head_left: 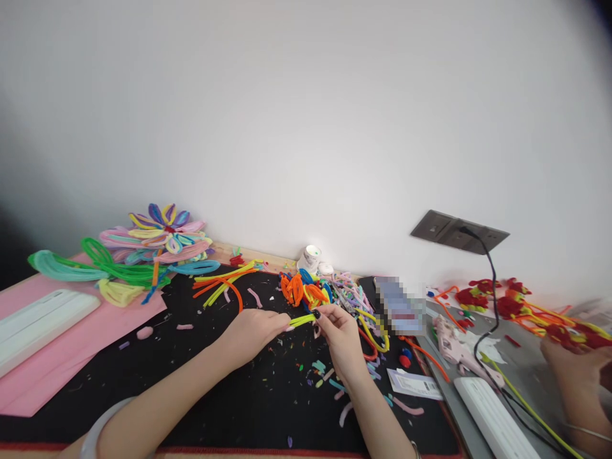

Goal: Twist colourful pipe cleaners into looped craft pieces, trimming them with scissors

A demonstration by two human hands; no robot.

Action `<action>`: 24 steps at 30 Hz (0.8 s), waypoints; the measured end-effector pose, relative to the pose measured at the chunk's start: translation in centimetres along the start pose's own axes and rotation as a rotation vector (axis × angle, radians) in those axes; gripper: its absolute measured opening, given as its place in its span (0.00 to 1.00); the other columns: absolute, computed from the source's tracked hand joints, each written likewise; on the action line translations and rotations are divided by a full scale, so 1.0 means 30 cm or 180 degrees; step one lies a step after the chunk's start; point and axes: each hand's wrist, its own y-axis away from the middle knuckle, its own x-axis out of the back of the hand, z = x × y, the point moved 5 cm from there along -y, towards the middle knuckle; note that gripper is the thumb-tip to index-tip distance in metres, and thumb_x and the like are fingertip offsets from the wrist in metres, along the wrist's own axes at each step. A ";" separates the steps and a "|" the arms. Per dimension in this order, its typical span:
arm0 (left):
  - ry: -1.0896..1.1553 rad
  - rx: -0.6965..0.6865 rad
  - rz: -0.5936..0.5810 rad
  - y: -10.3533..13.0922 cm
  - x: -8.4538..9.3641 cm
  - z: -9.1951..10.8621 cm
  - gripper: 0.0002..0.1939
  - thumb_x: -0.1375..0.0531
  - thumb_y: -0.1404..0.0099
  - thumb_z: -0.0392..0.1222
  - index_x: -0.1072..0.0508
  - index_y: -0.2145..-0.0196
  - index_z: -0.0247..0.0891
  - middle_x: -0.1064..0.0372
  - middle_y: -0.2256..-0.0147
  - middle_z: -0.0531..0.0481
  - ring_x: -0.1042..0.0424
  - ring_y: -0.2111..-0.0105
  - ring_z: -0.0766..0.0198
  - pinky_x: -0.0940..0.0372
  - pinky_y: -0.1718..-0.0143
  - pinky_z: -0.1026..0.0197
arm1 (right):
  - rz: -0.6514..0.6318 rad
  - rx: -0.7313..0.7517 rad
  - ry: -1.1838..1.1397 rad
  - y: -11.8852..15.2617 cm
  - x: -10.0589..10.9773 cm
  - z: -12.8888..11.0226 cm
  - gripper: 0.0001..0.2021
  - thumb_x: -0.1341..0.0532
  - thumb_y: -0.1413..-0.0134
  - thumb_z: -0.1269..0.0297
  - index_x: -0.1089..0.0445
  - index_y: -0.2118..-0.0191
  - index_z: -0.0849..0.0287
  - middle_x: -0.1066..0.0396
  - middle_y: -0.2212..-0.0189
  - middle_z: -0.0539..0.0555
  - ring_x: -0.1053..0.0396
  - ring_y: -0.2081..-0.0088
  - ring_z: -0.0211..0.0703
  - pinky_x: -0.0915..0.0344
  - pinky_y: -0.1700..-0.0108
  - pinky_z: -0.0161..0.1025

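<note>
Between my two hands a yellow-green pipe cleaner (302,320) is stretched, apparently doubled over. My left hand (261,331) pinches its left end, with the fingertips partly turned out of sight. At the other end, the thumb and forefinger of my right hand (338,331) are closed on it. Just beyond my hands lie orange and blue pipe cleaner loops (299,288). Yellow and orange pipe cleaners (224,284) rest on the black mat (205,408) behind my left hand. Several cut pipe cleaner scraps (354,293) are heaped past my right hand.
A pipe cleaner flower (167,236) stands at the back left near pink paper (52,357) and a white device (48,325). Right of the mat are a phone (400,306), a pink glue gun (459,350) and a black cable (495,287). Another person's hand (576,370) holds red-and-yellow pieces.
</note>
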 end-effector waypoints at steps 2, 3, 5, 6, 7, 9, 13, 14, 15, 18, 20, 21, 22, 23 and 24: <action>-0.0005 -0.0011 0.0048 -0.001 0.002 -0.001 0.19 0.59 0.31 0.45 0.34 0.71 0.37 0.35 0.78 0.52 0.33 0.76 0.66 0.50 0.77 0.66 | 0.0003 0.0020 0.0130 -0.001 0.007 0.001 0.05 0.37 0.56 0.64 0.29 0.71 0.59 0.33 0.78 0.48 0.40 0.80 0.34 0.42 0.77 0.32; -0.0009 -0.0011 0.0062 -0.001 0.002 -0.003 0.19 0.59 0.31 0.45 0.34 0.71 0.37 0.36 0.78 0.53 0.34 0.77 0.66 0.50 0.77 0.66 | 0.0008 0.0036 0.0198 -0.001 0.009 0.000 0.05 0.37 0.56 0.64 0.29 0.71 0.59 0.33 0.79 0.48 0.40 0.80 0.34 0.42 0.77 0.32; -0.0038 -0.0009 0.0073 0.000 0.001 -0.006 0.19 0.59 0.31 0.45 0.35 0.71 0.38 0.36 0.78 0.53 0.34 0.77 0.66 0.50 0.77 0.66 | 0.0020 0.0065 0.0322 -0.001 0.010 -0.005 0.05 0.37 0.56 0.65 0.29 0.71 0.59 0.33 0.79 0.48 0.40 0.81 0.34 0.42 0.76 0.33; -0.0059 -0.0006 0.0071 0.000 0.000 -0.009 0.18 0.59 0.31 0.45 0.35 0.71 0.38 0.36 0.78 0.53 0.34 0.77 0.66 0.50 0.77 0.66 | 0.0029 0.0077 0.0372 -0.001 0.010 -0.009 0.05 0.37 0.56 0.64 0.29 0.72 0.59 0.33 0.79 0.49 0.40 0.81 0.34 0.42 0.76 0.33; -0.0079 -0.0003 0.0069 0.001 -0.002 -0.011 0.18 0.59 0.31 0.45 0.35 0.71 0.38 0.36 0.78 0.53 0.34 0.77 0.67 0.50 0.77 0.66 | 0.0025 0.0088 0.0411 0.000 0.007 -0.013 0.05 0.37 0.56 0.64 0.29 0.72 0.59 0.33 0.79 0.49 0.40 0.81 0.35 0.42 0.76 0.33; -0.0121 0.0006 0.0060 0.003 -0.007 -0.015 0.17 0.58 0.31 0.44 0.35 0.70 0.38 0.35 0.77 0.53 0.34 0.76 0.66 0.50 0.76 0.66 | -0.0031 0.0094 0.0473 0.003 -0.002 -0.022 0.05 0.37 0.56 0.64 0.30 0.72 0.59 0.34 0.79 0.48 0.40 0.81 0.35 0.42 0.77 0.33; -0.0179 -0.0074 0.0131 0.002 -0.009 -0.012 0.16 0.58 0.31 0.43 0.35 0.70 0.38 0.35 0.75 0.52 0.35 0.74 0.66 0.48 0.74 0.65 | -0.0346 0.0059 0.0687 0.012 -0.032 -0.025 0.04 0.37 0.56 0.65 0.30 0.72 0.59 0.35 0.80 0.48 0.41 0.80 0.35 0.44 0.78 0.32; -0.0191 -0.0127 0.0177 0.000 -0.007 -0.008 0.17 0.58 0.31 0.43 0.35 0.70 0.37 0.35 0.75 0.52 0.36 0.73 0.65 0.48 0.73 0.64 | -0.0412 0.0071 0.0758 0.014 -0.038 -0.023 0.04 0.37 0.56 0.65 0.30 0.72 0.59 0.34 0.80 0.48 0.41 0.80 0.35 0.44 0.78 0.32; -0.0205 -0.0184 0.0223 -0.001 -0.004 -0.004 0.17 0.58 0.30 0.42 0.35 0.71 0.37 0.35 0.75 0.52 0.37 0.73 0.65 0.48 0.72 0.63 | -0.0456 0.0094 0.0833 0.016 -0.042 -0.021 0.04 0.38 0.56 0.65 0.30 0.72 0.59 0.34 0.79 0.49 0.41 0.80 0.35 0.45 0.78 0.32; -0.0289 -0.0325 0.0327 -0.005 0.005 0.006 0.17 0.58 0.31 0.41 0.35 0.73 0.37 0.36 0.75 0.51 0.41 0.72 0.64 0.49 0.70 0.61 | -0.0442 0.0182 0.1135 0.020 -0.044 -0.018 0.04 0.39 0.55 0.65 0.30 0.73 0.59 0.34 0.79 0.49 0.41 0.80 0.36 0.46 0.78 0.33; -0.0406 -0.0353 0.0356 -0.006 0.010 0.008 0.16 0.56 0.31 0.40 0.35 0.73 0.37 0.36 0.75 0.51 0.42 0.70 0.62 0.50 0.68 0.60 | -0.0401 0.0364 0.1441 0.023 -0.044 -0.028 0.05 0.40 0.53 0.65 0.29 0.74 0.59 0.33 0.80 0.50 0.40 0.79 0.37 0.45 0.77 0.33; -0.0473 -0.0349 0.0354 -0.005 0.012 0.007 0.15 0.55 0.31 0.40 0.35 0.72 0.37 0.35 0.75 0.51 0.42 0.70 0.62 0.51 0.67 0.59 | -0.0396 0.0502 0.1611 0.025 -0.045 -0.037 0.05 0.41 0.52 0.66 0.29 0.75 0.59 0.33 0.80 0.50 0.40 0.79 0.38 0.45 0.76 0.34; -0.0533 -0.0337 0.0351 -0.005 0.012 0.005 0.14 0.55 0.31 0.40 0.35 0.72 0.38 0.35 0.76 0.51 0.42 0.69 0.62 0.52 0.67 0.58 | -0.0407 0.0649 0.1776 0.027 -0.048 -0.046 0.06 0.42 0.52 0.67 0.29 0.75 0.58 0.33 0.81 0.50 0.39 0.79 0.38 0.45 0.75 0.34; -0.0578 -0.0324 0.0341 -0.004 0.012 0.004 0.14 0.54 0.31 0.39 0.35 0.72 0.38 0.35 0.76 0.51 0.42 0.69 0.62 0.52 0.66 0.58 | -0.0434 0.0784 0.1925 0.030 -0.051 -0.054 0.07 0.42 0.51 0.67 0.29 0.75 0.58 0.33 0.81 0.50 0.39 0.78 0.38 0.44 0.75 0.34; -0.0602 -0.0316 0.0325 -0.003 0.011 0.002 0.14 0.54 0.31 0.39 0.35 0.72 0.38 0.35 0.76 0.52 0.42 0.69 0.62 0.53 0.65 0.57 | -0.0476 0.0886 0.2044 0.033 -0.055 -0.061 0.07 0.43 0.50 0.67 0.29 0.75 0.58 0.33 0.81 0.50 0.39 0.78 0.38 0.44 0.74 0.34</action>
